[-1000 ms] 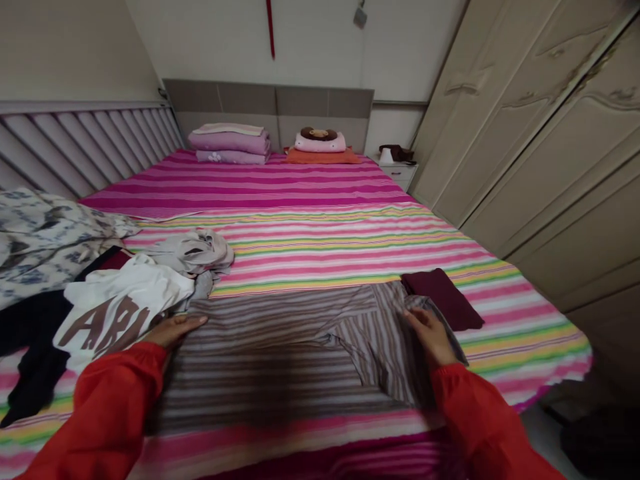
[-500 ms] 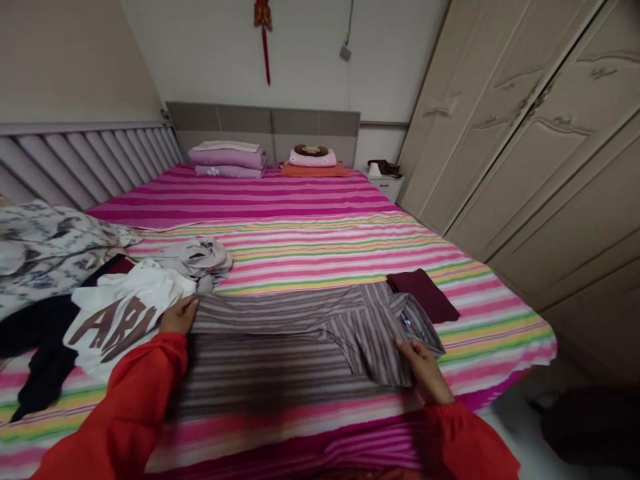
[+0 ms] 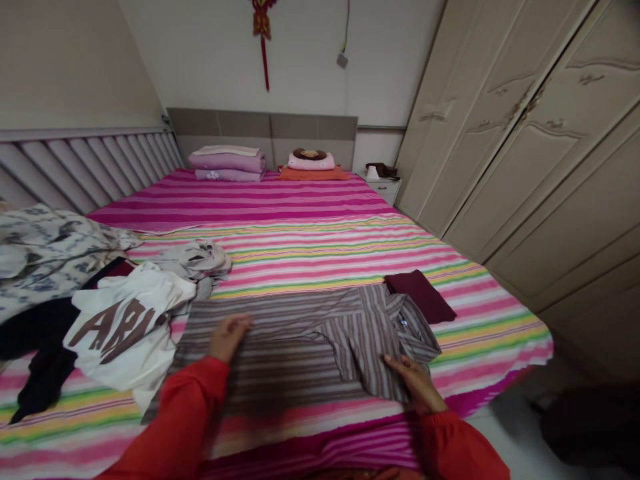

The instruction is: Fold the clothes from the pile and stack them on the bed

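A brown-and-grey striped shirt (image 3: 305,360) lies lengthwise across the bed, partly folded, its collar (image 3: 415,327) toward the right. Over the shirt's left part is my left hand (image 3: 231,337), fingers loosely bent and holding nothing. My right hand (image 3: 413,381) grips the shirt by the edge of its sleeve, just below the collar. A folded maroon cloth (image 3: 421,295) rests behind the collar, and part of it is covered by the collar.
At the left are a white printed shirt (image 3: 135,313), a black garment (image 3: 45,333), a grey garment (image 3: 200,257) and flowered fabric (image 3: 55,247). Folded bedding (image 3: 227,163) and a small pillow pile (image 3: 310,163) sit by the headboard (image 3: 225,123). Wardrobes (image 3: 520,160) stand right.
My left hand has let go of the shirt's left end and moved right, over the fabric. My right hand has shifted slightly left and down along the sleeve.
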Demonstrator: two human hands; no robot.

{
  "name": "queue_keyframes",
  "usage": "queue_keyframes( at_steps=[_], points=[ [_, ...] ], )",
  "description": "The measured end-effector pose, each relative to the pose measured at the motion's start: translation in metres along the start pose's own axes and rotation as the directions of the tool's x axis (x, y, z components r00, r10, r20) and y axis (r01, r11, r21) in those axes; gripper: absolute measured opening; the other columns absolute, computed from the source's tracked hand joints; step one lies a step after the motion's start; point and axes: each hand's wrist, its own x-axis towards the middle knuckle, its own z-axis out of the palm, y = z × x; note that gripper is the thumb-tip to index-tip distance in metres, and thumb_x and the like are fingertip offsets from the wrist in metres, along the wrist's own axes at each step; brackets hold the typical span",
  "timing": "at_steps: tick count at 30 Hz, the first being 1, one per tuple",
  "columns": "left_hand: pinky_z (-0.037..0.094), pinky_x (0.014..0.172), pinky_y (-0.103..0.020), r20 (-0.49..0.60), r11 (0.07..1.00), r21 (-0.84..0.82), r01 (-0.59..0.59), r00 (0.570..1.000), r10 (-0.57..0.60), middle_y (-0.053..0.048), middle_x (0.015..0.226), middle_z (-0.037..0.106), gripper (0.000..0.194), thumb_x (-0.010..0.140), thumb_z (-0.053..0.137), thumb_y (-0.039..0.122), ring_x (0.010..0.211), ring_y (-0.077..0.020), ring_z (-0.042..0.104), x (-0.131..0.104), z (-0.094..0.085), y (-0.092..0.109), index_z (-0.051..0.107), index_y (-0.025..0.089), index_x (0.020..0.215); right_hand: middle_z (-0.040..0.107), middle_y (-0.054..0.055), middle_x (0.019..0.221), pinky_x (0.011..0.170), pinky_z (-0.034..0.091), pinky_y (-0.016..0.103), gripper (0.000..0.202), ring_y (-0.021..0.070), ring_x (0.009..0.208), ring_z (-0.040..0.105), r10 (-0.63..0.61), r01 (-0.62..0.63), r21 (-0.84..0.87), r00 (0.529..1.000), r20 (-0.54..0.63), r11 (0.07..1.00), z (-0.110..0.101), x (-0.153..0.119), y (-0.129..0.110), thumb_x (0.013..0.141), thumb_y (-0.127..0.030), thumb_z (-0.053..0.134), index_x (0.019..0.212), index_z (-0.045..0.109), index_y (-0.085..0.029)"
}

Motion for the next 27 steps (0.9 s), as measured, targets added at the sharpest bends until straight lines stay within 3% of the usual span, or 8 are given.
queue_keyframes(
  at_steps=[3,7,10,14,18,23,25,27],
  points=[
    [0.052,0.066,-0.03,0.368,0.988,0.035,0.152,0.917,-0.154,-0.005,0.083,0.07,0.026,0.067,0.077,0.032,0.075,-0.0193,0.067,-0.037,0.061,-0.028,0.065,0.017,0.084,0.073,0.006,0.073,0.069,0.053,0.037,0.03,0.0262,0.076,0.068,-0.051,0.051,-0.004,0.999,-0.001,0.999,-0.001,0.003,0.005,0.057,-0.048,0.071,0.073,0.067,-0.023],
    [0.047,0.053,-0.026,0.44,0.973,0.047,0.226,0.87,-0.223,-0.002,0.081,0.068,0.038,0.055,0.082,0.033,0.053,-0.012,0.06,-0.077,0.135,-0.052,0.06,0.019,0.083,0.071,0.004,0.068,0.07,0.052,0.038,0.028,0.0252,0.073,0.066,-0.136,0.135,-0.076,0.991,-0.014,0.988,-0.006,0.009,0.01,0.059,-0.05,0.067,0.068,0.067,-0.024],
    [0.038,0.041,-0.023,0.448,0.975,0.079,0.206,0.867,-0.219,0.002,0.062,0.06,0.039,0.05,0.083,0.038,0.041,-0.0088,0.048,-0.086,0.164,-0.052,0.058,0.019,0.073,0.068,0.002,0.063,0.068,0.051,0.037,0.029,0.024,0.069,0.063,-0.19,0.184,-0.129,0.981,-0.034,0.974,-0.008,0.012,0.013,0.059,-0.052,0.065,0.061,0.064,-0.023],
    [0.034,0.043,-0.021,0.471,0.99,0.087,0.108,0.872,-0.137,0.006,0.047,0.046,0.038,0.051,0.081,0.044,0.046,-0.009,0.044,-0.083,0.167,-0.039,0.052,0.019,0.055,0.067,0.001,0.064,0.068,0.049,0.034,0.03,0.0224,0.069,0.061,-0.225,0.217,-0.145,0.973,-0.041,0.965,-0.008,0.015,0.012,0.059,-0.053,0.065,0.06,0.062,-0.023],
    [0.042,0.056,-0.021,0.513,0.994,0.107,-0.025,0.858,-0.034,0.003,0.062,0.057,0.037,0.059,0.073,0.05,0.063,-0.0116,0.054,-0.088,0.155,-0.039,0.053,0.019,0.058,0.068,0.002,0.068,0.069,0.048,0.033,0.035,0.0224,0.073,0.061,-0.305,0.297,-0.229,0.952,0.001,0.927,-0.013,0.017,0.01,0.064,-0.057,0.058,0.067,0.063,-0.022],
    [0.039,0.047,-0.028,0.611,0.924,0.379,-0.049,0.764,-0.21,0.001,0.043,0.049,0.041,0.063,0.068,0.053,0.043,-0.0154,0.05,-0.1,0.135,-0.051,0.048,0.021,0.047,0.058,0.001,0.052,0.063,0.044,0.034,0.027,0.022,0.06,0.058,-0.362,0.262,-0.516,0.927,-0.102,0.816,-0.023,0.009,0.007,0.066,-0.048,0.061,0.055,0.055,-0.024],
    [0.042,0.052,-0.03,0.602,0.87,0.442,-0.217,0.791,-0.109,0.0,0.042,0.049,0.041,0.068,0.065,0.051,0.046,-0.017,0.052,-0.096,0.127,-0.042,0.048,0.021,0.045,0.064,0.005,0.064,0.067,0.045,0.036,0.021,0.0242,0.066,0.061,-0.449,0.272,-0.621,0.882,-0.145,0.735,-0.017,0.0,-0.001,0.073,-0.044,0.058,0.07,0.062,-0.024],
    [0.046,0.067,-0.033,0.592,0.736,0.459,-0.497,0.789,0.163,-0.005,0.058,0.061,0.033,0.078,0.056,0.047,0.064,-0.0203,0.061,-0.086,0.125,-0.025,0.06,0.021,0.058,0.069,0.011,0.088,0.079,0.046,0.039,0.028,0.027,0.085,0.064,-0.591,0.357,-0.703,0.799,-0.111,0.615,0.002,-0.007,-0.013,0.083,-0.043,0.049,0.092,0.066,-0.023]
  ],
)
